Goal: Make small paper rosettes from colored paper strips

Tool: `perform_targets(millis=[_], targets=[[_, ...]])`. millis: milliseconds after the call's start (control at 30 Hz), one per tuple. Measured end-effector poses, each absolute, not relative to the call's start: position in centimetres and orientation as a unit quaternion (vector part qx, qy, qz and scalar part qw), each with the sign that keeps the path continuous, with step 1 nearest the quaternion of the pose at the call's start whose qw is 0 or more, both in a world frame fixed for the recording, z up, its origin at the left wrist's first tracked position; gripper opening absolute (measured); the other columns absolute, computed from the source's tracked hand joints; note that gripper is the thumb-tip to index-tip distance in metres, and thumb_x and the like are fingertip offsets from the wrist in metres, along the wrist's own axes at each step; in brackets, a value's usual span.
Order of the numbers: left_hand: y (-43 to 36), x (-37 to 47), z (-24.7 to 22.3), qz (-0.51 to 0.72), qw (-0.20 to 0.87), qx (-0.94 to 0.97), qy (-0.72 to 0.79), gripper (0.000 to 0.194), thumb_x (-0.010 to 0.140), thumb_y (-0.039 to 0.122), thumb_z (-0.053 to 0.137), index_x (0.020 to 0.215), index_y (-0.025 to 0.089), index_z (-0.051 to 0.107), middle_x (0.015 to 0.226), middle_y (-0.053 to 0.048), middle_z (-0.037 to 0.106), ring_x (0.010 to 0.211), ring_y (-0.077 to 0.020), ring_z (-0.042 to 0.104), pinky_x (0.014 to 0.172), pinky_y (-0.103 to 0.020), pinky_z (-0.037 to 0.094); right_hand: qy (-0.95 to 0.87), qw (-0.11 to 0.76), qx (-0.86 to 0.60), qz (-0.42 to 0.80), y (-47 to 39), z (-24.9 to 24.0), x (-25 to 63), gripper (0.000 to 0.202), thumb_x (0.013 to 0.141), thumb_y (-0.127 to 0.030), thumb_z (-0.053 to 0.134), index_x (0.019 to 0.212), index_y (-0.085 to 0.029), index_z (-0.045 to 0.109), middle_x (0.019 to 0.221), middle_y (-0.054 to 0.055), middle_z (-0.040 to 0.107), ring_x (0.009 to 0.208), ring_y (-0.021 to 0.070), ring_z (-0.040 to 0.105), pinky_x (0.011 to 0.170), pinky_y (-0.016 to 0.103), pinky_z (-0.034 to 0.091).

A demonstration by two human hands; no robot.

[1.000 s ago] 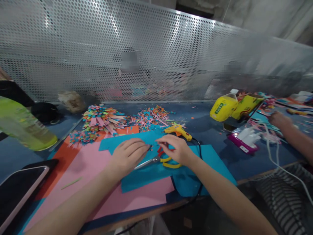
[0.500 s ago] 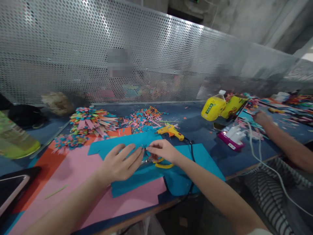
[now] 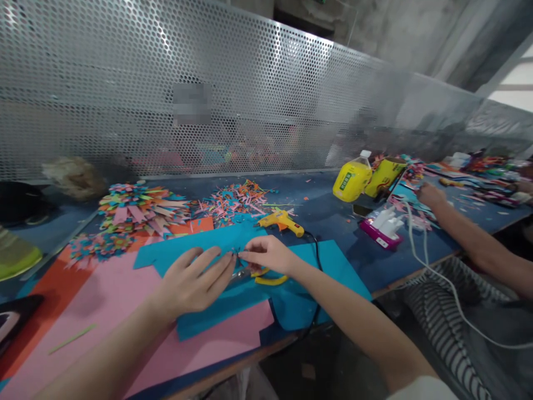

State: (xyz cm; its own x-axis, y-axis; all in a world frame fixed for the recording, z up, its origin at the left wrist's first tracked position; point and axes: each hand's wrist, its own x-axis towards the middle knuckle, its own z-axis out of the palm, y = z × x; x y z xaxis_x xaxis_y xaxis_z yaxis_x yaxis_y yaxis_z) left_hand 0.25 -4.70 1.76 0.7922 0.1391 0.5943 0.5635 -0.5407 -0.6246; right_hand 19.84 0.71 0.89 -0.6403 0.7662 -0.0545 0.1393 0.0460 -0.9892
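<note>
A phone (image 3: pixel 12 325) is cut off at the left edge. The left hand (image 3: pixel 194 283) lies flat, fingers spread, on the smooth blue sheet (image 3: pixel 233 300) over pink paper (image 3: pixel 125 294). The right hand (image 3: pixel 268 254) pinches something too small to make out. It half hides the yellow-handled scissors (image 3: pixel 260 274). The glue gun (image 3: pixel 280 220) lies beyond.

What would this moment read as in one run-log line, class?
left hand: flat on blue sheet | right hand: pinching small piece | scissors: beneath hands | glue gun: behind
</note>
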Motion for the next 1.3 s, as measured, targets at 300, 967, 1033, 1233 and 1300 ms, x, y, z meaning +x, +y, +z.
perform_targets(millis=[300,967,1033,1233,1300], targets=[[-4.77,0.33,1.72,-0.252,0.428,-0.844,-0.202,0.018,0.077,0.011,0.054,0.089,0.017,0.066,0.086,-0.005,0.068,0.079,-0.0199,0.059,0.068,-0.035,0.042,-0.684,0.255,-0.336,0.596,0.77,0.81,19.90,0.038,0.066,-0.051,0.062,0.061,-0.014,0.053,0.049,-0.003,0.054,0.041,0.0060,0.047,0.042,0.019,0.039],[-4.80,0.17,1.39,-0.248,0.426,-0.846,-0.202,0.019,0.076,0.014,0.057,0.093,0.016,0.065,0.089,-0.006,0.068,0.080,-0.0204,0.060,0.067,-0.035,0.044,-0.675,0.253,-0.346,0.601,0.85,0.85,19.85,0.040,0.064,-0.053,0.063,0.062,-0.014,0.054,0.048,-0.003,0.055,0.039,0.0057,0.045,0.041,0.019,0.036],[-4.85,0.30,1.41,-0.253,0.422,-0.846,-0.206,0.020,0.076,0.015,0.058,0.094,0.018,0.065,0.089,-0.006,0.068,0.081,-0.0198,0.060,0.068,-0.034,0.044,-0.672,0.250,-0.344,0.607,0.89,0.84,19.90,0.041,0.064,-0.053,0.063,0.062,-0.013,0.055,0.048,-0.003,0.055,0.040,0.0058,0.046,0.041,0.019,0.037],[-5.06,0.53,1.19,-0.267,0.389,-0.860,-0.195,0.022,0.079,0.012,0.051,0.095,0.019,0.064,0.093,-0.006,0.067,0.086,-0.0193,0.060,0.071,-0.033,0.043,-0.616,0.235,-0.365,0.657,0.81,1.21,19.89,0.041,0.057,-0.050,0.070,0.064,-0.013,0.055,0.048,-0.003,0.056,0.043,0.0075,0.052,0.045,0.019,0.042],[-5.10,0.53,1.17,-0.266,0.387,-0.862,-0.192,0.022,0.080,0.011,0.049,0.094,0.019,0.065,0.093,-0.006,0.067,0.086,-0.0195,0.060,0.072,-0.033,0.042,-0.603,0.221,-0.372,0.670,0.75,1.34,19.85,0.040,0.057,-0.049,0.071,0.065,-0.013,0.054,0.047,-0.003,0.056,0.042,0.0074,0.053,0.044,0.019,0.042]])
